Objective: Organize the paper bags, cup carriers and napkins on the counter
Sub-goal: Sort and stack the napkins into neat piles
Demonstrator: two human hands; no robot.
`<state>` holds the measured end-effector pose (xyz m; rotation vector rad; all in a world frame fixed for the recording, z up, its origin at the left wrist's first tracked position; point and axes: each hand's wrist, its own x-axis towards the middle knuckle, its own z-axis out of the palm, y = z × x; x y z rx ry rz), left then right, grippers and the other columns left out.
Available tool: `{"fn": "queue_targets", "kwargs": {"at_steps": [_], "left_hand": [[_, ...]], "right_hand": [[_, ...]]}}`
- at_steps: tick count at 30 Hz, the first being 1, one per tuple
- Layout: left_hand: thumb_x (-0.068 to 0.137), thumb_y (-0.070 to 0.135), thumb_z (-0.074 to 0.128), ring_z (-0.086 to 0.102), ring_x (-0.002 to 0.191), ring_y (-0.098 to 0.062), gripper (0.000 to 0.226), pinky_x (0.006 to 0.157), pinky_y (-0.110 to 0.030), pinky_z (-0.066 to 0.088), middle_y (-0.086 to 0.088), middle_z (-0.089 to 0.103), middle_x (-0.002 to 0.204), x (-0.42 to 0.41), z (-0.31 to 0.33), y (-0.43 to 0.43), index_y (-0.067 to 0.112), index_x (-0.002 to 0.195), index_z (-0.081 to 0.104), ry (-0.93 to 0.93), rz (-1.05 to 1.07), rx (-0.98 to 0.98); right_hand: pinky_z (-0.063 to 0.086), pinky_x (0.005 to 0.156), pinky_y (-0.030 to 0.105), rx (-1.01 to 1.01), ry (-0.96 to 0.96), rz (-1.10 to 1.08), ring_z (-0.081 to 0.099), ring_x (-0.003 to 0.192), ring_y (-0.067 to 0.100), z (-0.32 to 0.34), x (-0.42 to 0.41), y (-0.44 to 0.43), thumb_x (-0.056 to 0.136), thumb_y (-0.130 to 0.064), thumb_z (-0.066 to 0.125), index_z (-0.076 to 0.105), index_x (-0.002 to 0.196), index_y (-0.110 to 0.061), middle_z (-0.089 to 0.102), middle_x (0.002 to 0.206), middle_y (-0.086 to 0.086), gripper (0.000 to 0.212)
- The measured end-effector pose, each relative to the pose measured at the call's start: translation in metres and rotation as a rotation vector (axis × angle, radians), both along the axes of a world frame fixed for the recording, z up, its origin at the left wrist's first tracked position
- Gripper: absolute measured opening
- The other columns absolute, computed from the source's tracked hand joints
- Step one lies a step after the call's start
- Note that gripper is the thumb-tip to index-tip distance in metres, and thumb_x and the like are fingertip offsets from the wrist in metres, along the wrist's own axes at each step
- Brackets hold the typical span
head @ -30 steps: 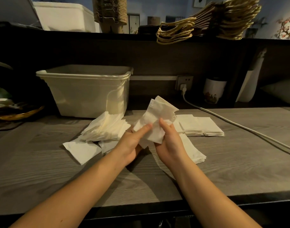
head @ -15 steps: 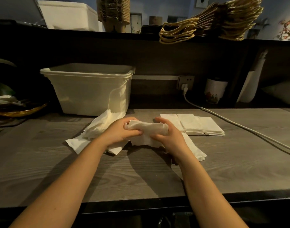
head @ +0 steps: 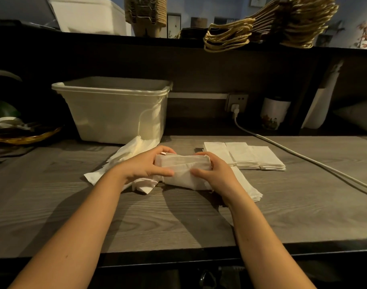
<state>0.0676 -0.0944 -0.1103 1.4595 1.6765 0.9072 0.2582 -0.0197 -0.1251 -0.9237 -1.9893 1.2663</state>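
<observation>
A white napkin bundle is being held sideways at both ends. A loose pile is sprawling left of it, neat stacks lying right. Bags and carriers are sitting on the shelf.

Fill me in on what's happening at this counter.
A person grips a bundle of white paper napkins with the left hand and right hand, at the grey wood-grain counter. Neat napkin stacks lie to the right; a loose napkin heap sits on the left, before a cream plastic tub.
</observation>
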Motion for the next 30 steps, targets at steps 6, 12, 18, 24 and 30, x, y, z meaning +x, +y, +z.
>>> {"fn": "queue_targets", "kwargs": {"at_steps": [6, 12, 18, 24, 30], "left_hand": [[0.085, 0.015, 0.065, 0.064, 0.092, -0.025, 0.034, 0.072, -0.033, 0.056, -0.008, 0.064, 0.107, -0.004, 0.005, -0.003, 0.027, 0.113, 0.050, -0.039, 0.051, 0.034], [0.085, 0.022, 0.065, 0.055, 0.074, -0.012, 0.018, 0.062, -0.023, 0.047, -0.001, 0.061, 0.090, 0.000, 0.005, -0.002, 0.023, 0.089, 0.047, 0.073, 0.103, 0.156], [0.086, 0.018, 0.064, 0.042, 0.060, -0.004, 0.016, 0.052, -0.010, 0.036, 0.013, 0.048, 0.069, 0.003, 0.003, 0.000, 0.024, 0.083, 0.049, 0.209, 0.109, 0.248], [0.090, 0.020, 0.058, 0.043, 0.060, 0.002, 0.014, 0.055, -0.010, 0.037, 0.013, 0.048, 0.075, 0.014, -0.002, 0.005, 0.024, 0.080, 0.049, 0.130, 0.119, 0.297], [0.098, 0.023, 0.042, 0.039, 0.088, -0.015, 0.017, 0.075, -0.030, 0.033, -0.002, 0.041, 0.095, 0.031, -0.014, 0.014, 0.026, 0.082, 0.038, -0.188, 0.158, 0.192]], "right_hand": [[0.039, 0.082, 0.023, 0.103, -0.102, -0.027, 0.051, 0.096, 0.009, 0.001, 0.002, -0.002, 0.084, -0.009, 0.064, 0.054, 0.123, -0.023, 0.056, 0.101, -0.008, 0.042], [0.044, 0.080, 0.027, 0.145, -0.120, -0.057, 0.051, 0.094, 0.010, 0.002, -0.002, -0.003, 0.088, -0.015, 0.061, 0.056, 0.119, -0.023, 0.056, 0.098, -0.009, 0.032], [0.040, 0.069, 0.014, 0.174, -0.109, -0.041, 0.051, 0.099, 0.009, 0.001, -0.003, -0.004, 0.085, -0.015, 0.065, 0.054, 0.120, -0.026, 0.053, 0.102, -0.011, 0.038], [0.037, 0.094, 0.025, 0.152, -0.129, -0.050, 0.042, 0.124, 0.015, 0.005, -0.002, -0.005, 0.083, -0.016, 0.069, 0.041, 0.135, -0.030, 0.044, 0.139, -0.003, 0.060], [0.032, 0.091, 0.021, 0.139, -0.161, -0.031, 0.040, 0.125, 0.016, 0.007, -0.001, -0.005, 0.085, -0.013, 0.067, 0.035, 0.140, -0.031, 0.040, 0.142, -0.002, 0.067]]}}
